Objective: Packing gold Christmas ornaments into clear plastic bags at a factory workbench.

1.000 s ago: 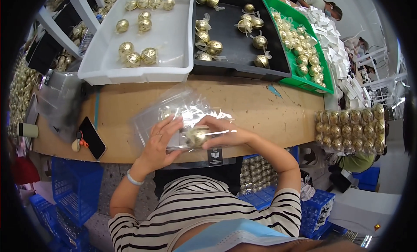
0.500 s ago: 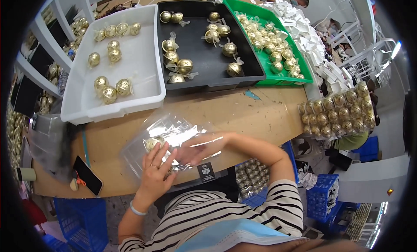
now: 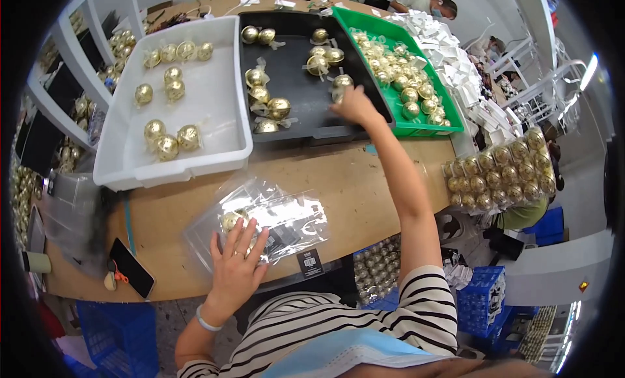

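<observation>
My left hand (image 3: 236,264) lies over a clear plastic bag (image 3: 296,215) on the table, fingers stretched and apart. Gold ball ornaments (image 3: 231,220) show inside the bag, partly hidden under those fingers. A dark printed tag (image 3: 310,263) sits at the table's near edge beside the bag. My right hand (image 3: 357,107) reaches into the black tray (image 3: 299,72) at its right side. Its fingers are curled on a gold ball ornament (image 3: 338,97), mostly hidden by the hand. Just beyond it is another gold ball ornament (image 3: 342,82); several more, with pale ribbons, lie along the tray's sides.
A white tray (image 3: 120,143) with gold balls stands left, a fuller green tray (image 3: 423,130) right. White boxes (image 3: 449,52) are heaped beyond it. Packed gold balls (image 3: 501,173) stand at the table's right edge. A phone (image 3: 133,268) lies at left. Other people sit beyond.
My right hand has left the plastic bag and moved forward into the black tray, onto a gold ball ornament. My left hand has stayed on the bag. A person's arm now shows at the far edge.
</observation>
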Tool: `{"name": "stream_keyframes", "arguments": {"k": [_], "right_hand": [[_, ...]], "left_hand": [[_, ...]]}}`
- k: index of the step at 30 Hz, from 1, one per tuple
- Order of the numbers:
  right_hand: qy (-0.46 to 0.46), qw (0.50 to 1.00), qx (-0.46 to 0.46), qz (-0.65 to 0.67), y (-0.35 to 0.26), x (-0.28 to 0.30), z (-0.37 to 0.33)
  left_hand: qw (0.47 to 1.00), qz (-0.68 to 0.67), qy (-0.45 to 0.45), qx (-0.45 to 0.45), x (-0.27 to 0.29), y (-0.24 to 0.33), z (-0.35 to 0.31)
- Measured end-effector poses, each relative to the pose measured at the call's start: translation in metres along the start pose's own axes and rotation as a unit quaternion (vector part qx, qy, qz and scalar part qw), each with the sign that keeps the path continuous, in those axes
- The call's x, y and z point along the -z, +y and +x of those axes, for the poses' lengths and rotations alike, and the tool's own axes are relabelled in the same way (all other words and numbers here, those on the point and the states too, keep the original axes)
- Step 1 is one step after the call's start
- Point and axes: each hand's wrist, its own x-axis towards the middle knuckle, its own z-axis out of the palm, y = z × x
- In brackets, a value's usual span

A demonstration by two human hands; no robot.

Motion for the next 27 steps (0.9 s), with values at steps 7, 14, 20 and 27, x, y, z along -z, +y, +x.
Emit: {"name": "stream_keyframes", "arguments": {"k": [7,14,20,27], "right_hand": [[0.184,0.955,0.151,0.179,-0.030,0.033,-0.205],[-0.161,0.795,0.147,0.566,-0.034,-0.054,-0.232],[-0.374,0.647,0.148,0.648,-0.099,-0.075,-0.206],[-0.145,0.860,0.214,0.440,-0.125,-0.072,-0.209]], "left_hand": [[0.999,-0.032,-0.037,0.012,0.009,-0.007,0.006],[0.995,-0.095,0.015,0.005,-0.001,-0.016,0.005],[0.998,-0.070,0.000,-0.009,-0.004,-0.017,0.002],[0.999,-0.002,0.018,-0.026,-0.005,-0.011,0.002]]}}
